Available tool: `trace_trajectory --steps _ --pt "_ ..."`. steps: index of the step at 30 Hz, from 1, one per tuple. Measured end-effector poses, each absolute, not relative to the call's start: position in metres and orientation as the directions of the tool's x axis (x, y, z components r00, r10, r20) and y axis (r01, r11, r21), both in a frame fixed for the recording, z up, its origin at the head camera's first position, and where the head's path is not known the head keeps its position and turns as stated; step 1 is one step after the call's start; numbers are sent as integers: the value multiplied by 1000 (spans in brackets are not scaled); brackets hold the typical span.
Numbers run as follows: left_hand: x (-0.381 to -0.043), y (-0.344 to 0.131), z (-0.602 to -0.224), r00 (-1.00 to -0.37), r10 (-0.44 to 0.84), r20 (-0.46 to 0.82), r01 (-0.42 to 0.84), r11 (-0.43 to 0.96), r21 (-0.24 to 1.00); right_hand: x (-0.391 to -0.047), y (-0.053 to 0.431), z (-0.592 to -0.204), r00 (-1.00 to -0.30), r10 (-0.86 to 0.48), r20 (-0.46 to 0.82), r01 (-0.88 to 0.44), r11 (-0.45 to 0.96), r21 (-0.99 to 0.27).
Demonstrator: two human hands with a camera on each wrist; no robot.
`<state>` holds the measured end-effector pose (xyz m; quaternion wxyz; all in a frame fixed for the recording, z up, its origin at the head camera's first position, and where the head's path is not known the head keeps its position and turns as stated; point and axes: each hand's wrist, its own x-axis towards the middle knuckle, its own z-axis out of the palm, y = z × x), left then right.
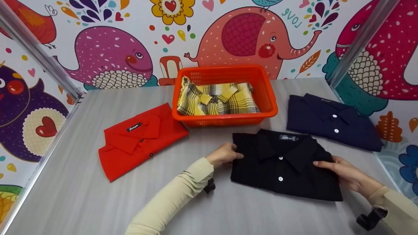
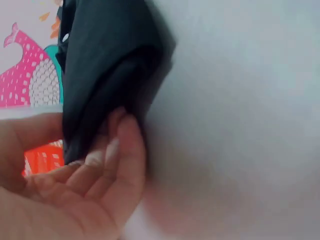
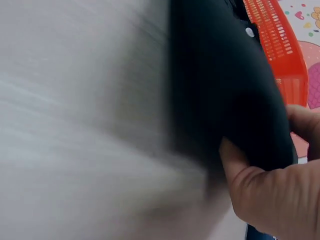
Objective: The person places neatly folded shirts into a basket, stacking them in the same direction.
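A folded black shirt (image 1: 261, 166) with a collar and white buttons is held at its two sides. My left hand (image 1: 225, 154) grips its left edge; in the left wrist view the thumb is on one face and the curled fingers (image 2: 127, 155) are under the other. At the opposite edge my right hand (image 1: 347, 173) pinches the cloth, thumb on top and the other fingers mostly hidden beneath. The right wrist view shows the shirt's side (image 3: 225, 90) raised off the table.
An orange basket (image 1: 225, 120) holding a folded yellow plaid shirt (image 1: 241, 101) stands at the back middle. A folded red shirt (image 1: 130, 147) lies on the left, a folded navy shirt (image 1: 313, 114) on the right. Patterned walls (image 1: 176, 39) border the grey table (image 1: 81, 195).
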<state>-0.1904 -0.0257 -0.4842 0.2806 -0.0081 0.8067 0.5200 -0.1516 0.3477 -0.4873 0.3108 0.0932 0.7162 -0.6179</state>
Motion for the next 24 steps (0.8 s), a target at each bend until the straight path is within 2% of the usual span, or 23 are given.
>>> trace_trajectory --steps 4,10,15,19,24 --pt "-192 -38 -485 -816 292 -499 -378 383 843 -151 341 -486 -812 -310 -493 458 185 -870" --pt "-188 -52 -478 -812 321 -487 -363 376 853 -150 329 -480 -834 -364 -415 384 156 -910" --pt "-183 -68 -471 -827 359 -432 -308 354 883 -152 320 -471 -838 -405 -367 323 174 -930" --pt "-180 -82 -469 -847 399 -351 -205 365 908 -152 316 -463 -849 -423 -315 262 181 -948" --pt "-177 -99 -466 -826 500 -260 -158 237 958 -154 311 -453 -884 -410 -224 167 170 -971"
